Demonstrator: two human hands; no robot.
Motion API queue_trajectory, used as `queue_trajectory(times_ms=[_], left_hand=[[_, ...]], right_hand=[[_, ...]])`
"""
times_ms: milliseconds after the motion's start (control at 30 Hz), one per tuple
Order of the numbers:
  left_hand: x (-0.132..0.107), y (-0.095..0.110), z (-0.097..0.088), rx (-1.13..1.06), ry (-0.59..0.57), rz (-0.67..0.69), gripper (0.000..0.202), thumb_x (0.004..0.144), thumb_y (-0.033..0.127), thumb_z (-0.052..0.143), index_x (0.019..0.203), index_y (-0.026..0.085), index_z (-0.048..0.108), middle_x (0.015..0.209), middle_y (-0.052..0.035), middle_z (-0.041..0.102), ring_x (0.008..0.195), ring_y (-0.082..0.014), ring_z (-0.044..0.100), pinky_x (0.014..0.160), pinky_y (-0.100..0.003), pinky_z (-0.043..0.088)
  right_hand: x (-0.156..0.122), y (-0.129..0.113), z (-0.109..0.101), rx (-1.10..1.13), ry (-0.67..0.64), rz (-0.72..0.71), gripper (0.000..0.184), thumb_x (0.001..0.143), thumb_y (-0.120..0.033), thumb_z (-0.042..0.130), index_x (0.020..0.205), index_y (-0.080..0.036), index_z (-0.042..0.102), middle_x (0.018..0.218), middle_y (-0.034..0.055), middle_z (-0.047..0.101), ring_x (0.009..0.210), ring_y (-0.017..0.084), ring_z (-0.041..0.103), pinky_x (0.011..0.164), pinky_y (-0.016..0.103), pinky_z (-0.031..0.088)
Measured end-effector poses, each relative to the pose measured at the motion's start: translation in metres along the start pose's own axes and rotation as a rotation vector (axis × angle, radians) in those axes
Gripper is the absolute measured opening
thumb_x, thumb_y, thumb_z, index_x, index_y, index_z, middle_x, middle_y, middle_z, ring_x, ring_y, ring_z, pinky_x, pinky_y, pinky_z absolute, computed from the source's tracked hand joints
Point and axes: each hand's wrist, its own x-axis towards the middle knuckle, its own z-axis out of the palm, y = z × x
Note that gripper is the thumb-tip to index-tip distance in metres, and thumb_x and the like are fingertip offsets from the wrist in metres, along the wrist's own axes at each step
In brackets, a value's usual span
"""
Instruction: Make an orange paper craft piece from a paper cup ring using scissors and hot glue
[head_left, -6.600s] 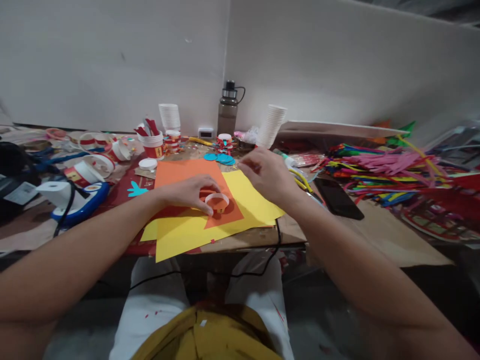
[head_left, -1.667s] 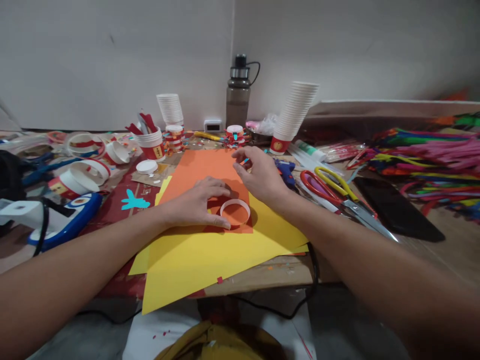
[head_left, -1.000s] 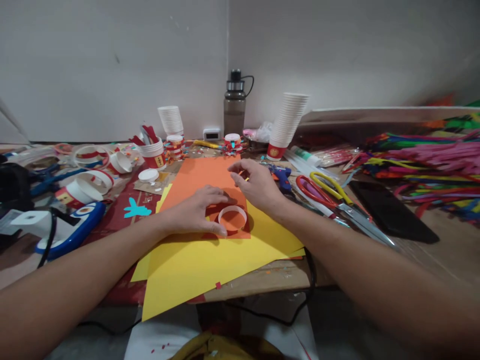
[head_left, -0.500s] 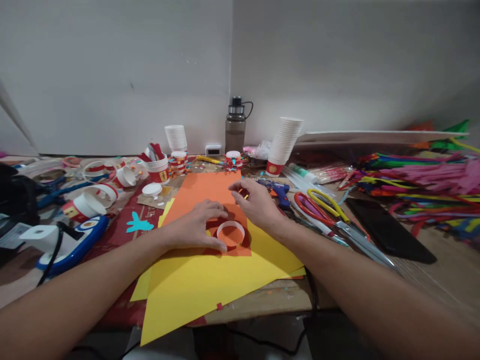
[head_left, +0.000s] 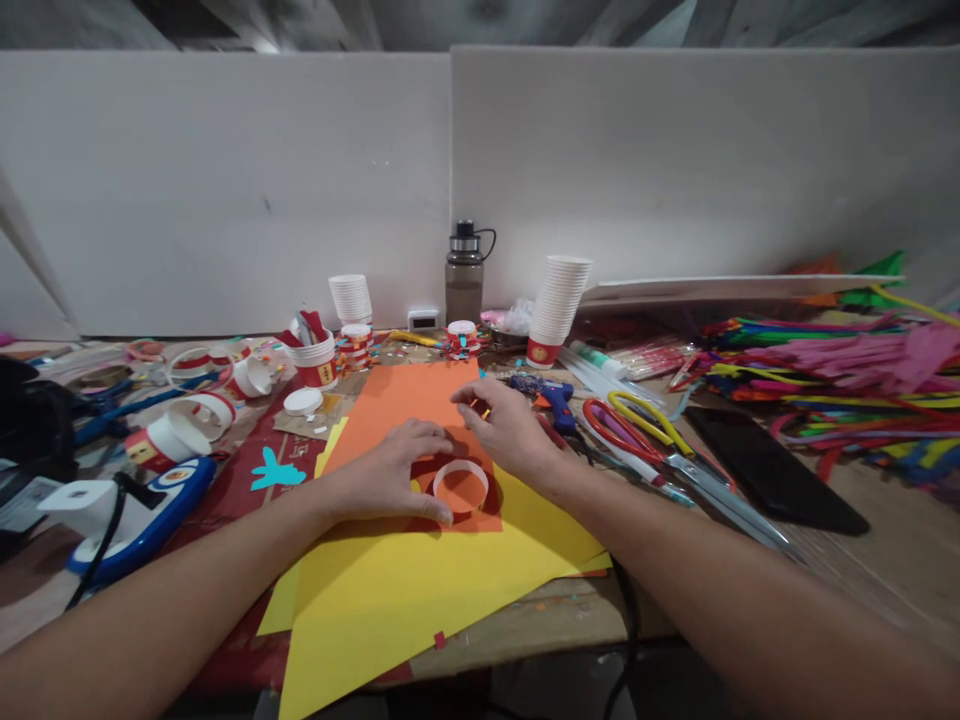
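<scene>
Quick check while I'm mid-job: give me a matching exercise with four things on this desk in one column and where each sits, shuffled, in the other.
Things
1. White paper ring
2. Grey translucent water bottle
3. Black phone
4. Turquoise paper cutout

Places
A. Upright, in front of the white wall panels
B. On the dark red surface
C. On the orange paper sheet, next to the left hand
D. Lying flat beside the colourful fuzzy sticks

Pairs: 1-C; 2-A; 3-D; 4-B
</scene>
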Motion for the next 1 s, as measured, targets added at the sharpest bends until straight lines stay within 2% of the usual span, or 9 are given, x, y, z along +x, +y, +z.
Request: queue_trajectory(times_ms=[267,533,767,900,1000], left_hand=[[0.0008,-0.0008,0.0015,-0.018,0.023,0.011,0.07,0.065,0.056,0.078,0.125,0.024,0.062,0.135,-0.0099,0.053,0.131,-0.0315,0.042,0.112,-0.049,0.035],[0.0004,-0.005,0.004,0.003,0.031,0.016,0.073,0.065,0.062,0.075,0.125,0.024,0.061,0.138,-0.0111,0.051,0.135,-0.0326,0.038,0.114,-0.049,0.033],[-0.0003,-0.0051,0.0042,-0.04,0.038,0.026,0.069,0.065,0.055,0.078,0.125,0.026,0.062,0.137,-0.0097,0.051,0.132,-0.0316,0.042,0.113,-0.048,0.035],[-0.0006,-0.0044,0.0035,-0.026,0.033,0.002,0.077,0.062,0.059,0.078,0.128,0.025,0.058,0.139,-0.0108,0.049,0.133,-0.0328,0.041,0.112,-0.049,0.035],[0.0,-0.0026,0.0033,-0.024,0.028,0.026,0.074,0.063,0.061,0.077,0.126,0.026,0.06,0.137,-0.0104,0.051,0.132,-0.0316,0.042,0.112,-0.049,0.035]], right_hand=[[-0.0003,-0.0022,0.0003,-0.01,-0.002,0.018,0.013,0.084,-0.008,0.059,0.09,-0.017,0.067,0.088,0.0038,0.068,0.077,0.013,0.06,0.072,0.028,0.047],[-0.0006,-0.002,-0.0004,-0.006,0.01,-0.01,0.014,0.084,-0.008,0.058,0.09,-0.016,0.067,0.089,0.0043,0.068,0.078,0.013,0.06,0.07,0.026,0.047],[-0.0014,-0.0033,-0.0013,0.007,0.005,-0.027,0.014,0.084,-0.009,0.057,0.09,-0.017,0.067,0.088,0.0044,0.068,0.078,0.013,0.06,0.071,0.027,0.047],[-0.001,-0.0032,-0.0011,0.012,0.014,-0.042,0.014,0.084,-0.009,0.057,0.089,-0.017,0.066,0.088,0.0043,0.068,0.077,0.013,0.06,0.07,0.027,0.047],[-0.0015,-0.0032,-0.001,0.021,0.021,-0.053,0.014,0.084,-0.009,0.057,0.089,-0.018,0.066,0.087,0.0038,0.068,0.077,0.013,0.06,0.07,0.027,0.048]])
